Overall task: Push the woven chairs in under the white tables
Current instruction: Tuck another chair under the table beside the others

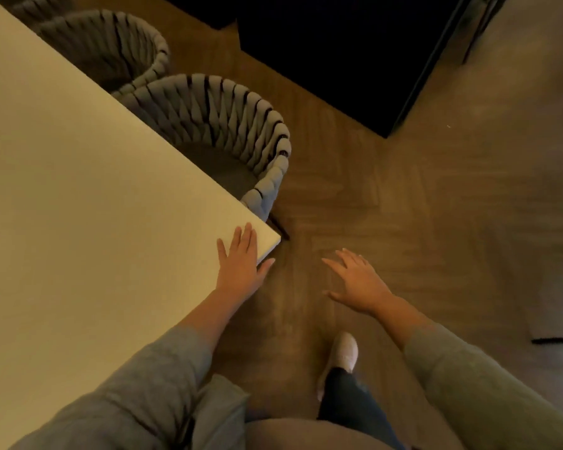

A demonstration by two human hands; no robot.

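Head camera: the white table (78,190) covers the fronts of two tucked-in seats, the near woven chair (228,125) and the second woven chair (111,43), with a third chair (33,4) beyond cut off. Left hand (241,264) lies flat on the table's corner, holding nothing; right hand (359,280) hovers off that corner, spread, empty.

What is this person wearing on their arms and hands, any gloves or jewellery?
Both arms are in loose, soft grey fabric. The left sleeve and the right sleeve each end partway along the forearm, leaving the wrists uncovered. The left hand and the right hand are bare. There are no gloves, and no ring, watch or bracelet shows in this dim light.
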